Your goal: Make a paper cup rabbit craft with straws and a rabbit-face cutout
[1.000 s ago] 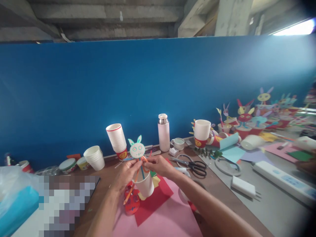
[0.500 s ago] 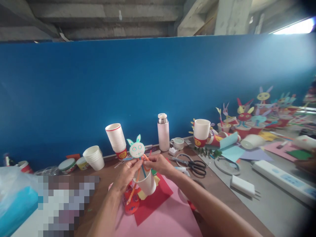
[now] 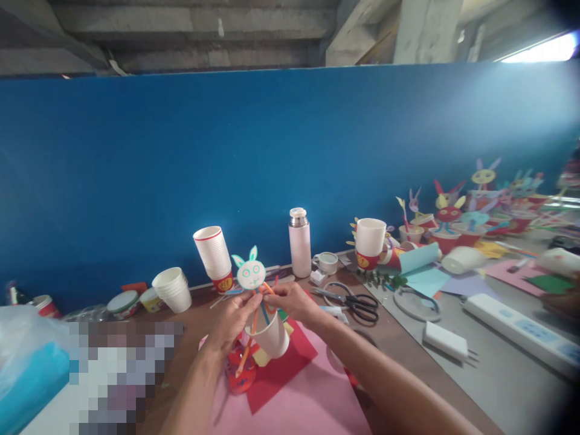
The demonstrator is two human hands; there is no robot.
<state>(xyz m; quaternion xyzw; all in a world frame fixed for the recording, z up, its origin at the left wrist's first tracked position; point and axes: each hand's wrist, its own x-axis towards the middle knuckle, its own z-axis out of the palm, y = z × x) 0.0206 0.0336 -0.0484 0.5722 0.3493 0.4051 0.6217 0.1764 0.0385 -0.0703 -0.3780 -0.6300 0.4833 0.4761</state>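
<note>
White paper cup (image 3: 272, 336) and orange strips (image 3: 243, 361) clenched in the left hand's grip (image 3: 232, 323); right hand's grip (image 3: 293, 303) pinching the strips below a paper rabbit face (image 3: 251, 272)

One paper rabbit face (image 3: 251, 273) (teal-eared), one pair of scissors (image 3: 360, 308), one flask (image 3: 299, 243)

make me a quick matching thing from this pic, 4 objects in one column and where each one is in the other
Objects
1. white paper cup
2. black-handled scissors
3. vacuum flask
4. white power strip

Places
a. lying flat on the brown tabletop
b. standing upright in front of the blue wall
c. tilted above the red paper
d. lying on the grey mat

Pairs: 1-c, 2-a, 3-b, 4-d
</note>
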